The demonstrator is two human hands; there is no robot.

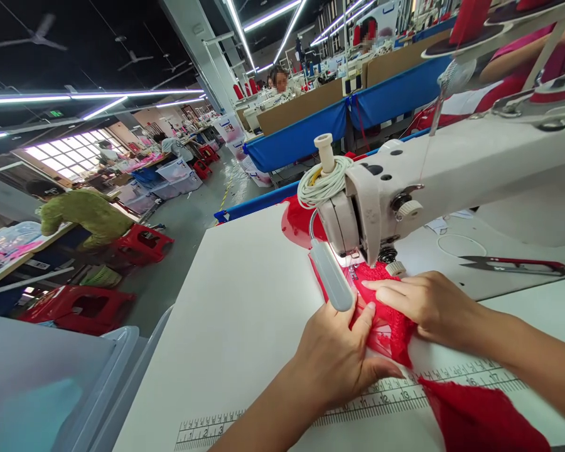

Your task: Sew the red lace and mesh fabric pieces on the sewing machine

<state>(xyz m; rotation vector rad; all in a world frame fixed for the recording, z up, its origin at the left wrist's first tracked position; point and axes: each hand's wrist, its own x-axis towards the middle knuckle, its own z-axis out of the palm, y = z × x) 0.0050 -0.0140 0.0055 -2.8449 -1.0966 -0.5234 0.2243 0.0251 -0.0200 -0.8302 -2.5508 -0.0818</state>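
Resting on red lace fabric (402, 329) on the near side of the sewing machine (456, 172), the person's left hand (334, 351) holds its thumb wide; the right hand (419, 306) stretches its index finger over the fabric, any grip impossible to tell. Thread snips (513, 266) lie below the sewing machine's arm.

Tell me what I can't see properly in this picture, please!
All in the head view:
Red cloth at the bottom right: lower end cut off by the bottom edge.
Sewing machine: right end cut off by the right edge.
Ruler: some numbers hidden by the left forearm.
Left hand: part hidden by the grey lamp.
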